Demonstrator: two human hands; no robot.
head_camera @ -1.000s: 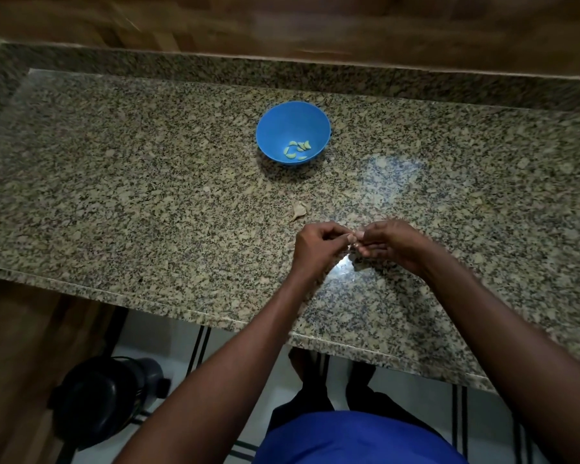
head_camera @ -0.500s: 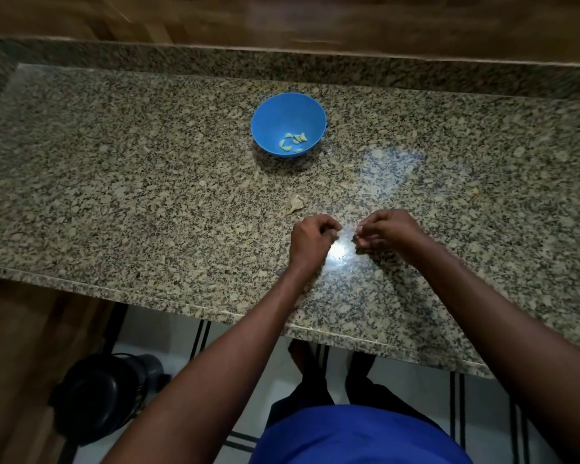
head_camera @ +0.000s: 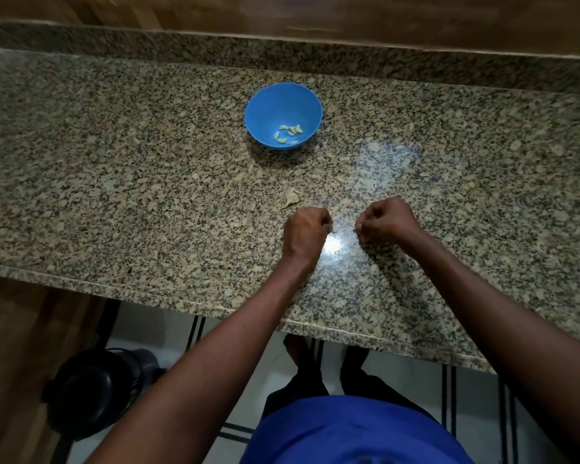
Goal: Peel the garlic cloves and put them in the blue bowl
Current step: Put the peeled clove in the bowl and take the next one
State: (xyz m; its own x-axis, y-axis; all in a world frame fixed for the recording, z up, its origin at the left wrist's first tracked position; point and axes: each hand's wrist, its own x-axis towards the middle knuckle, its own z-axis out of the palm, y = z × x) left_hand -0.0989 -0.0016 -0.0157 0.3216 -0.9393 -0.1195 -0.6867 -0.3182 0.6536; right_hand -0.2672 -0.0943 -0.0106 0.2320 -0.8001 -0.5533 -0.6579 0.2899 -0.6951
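Peeling is judged to be the step in hand. The left hand (head_camera: 307, 229) and the right hand (head_camera: 387, 221) are held apart, low over the table (head_camera: 114, 195), each with its fingers curled in. Something small seems to be pinched at the right hand's fingertips, but whether it is a clove or skin cannot be told; what the left hand holds, if anything, is hidden. Several peeled cloves (head_camera: 288, 133) are seen lying in the bowl (head_camera: 265, 105), which stands well beyond the hands. A scrap of skin (head_camera: 290, 197) lies just beyond the left hand. Next, any freed clove would need to be carried forward and dropped into the bowl, and the skin discarded.
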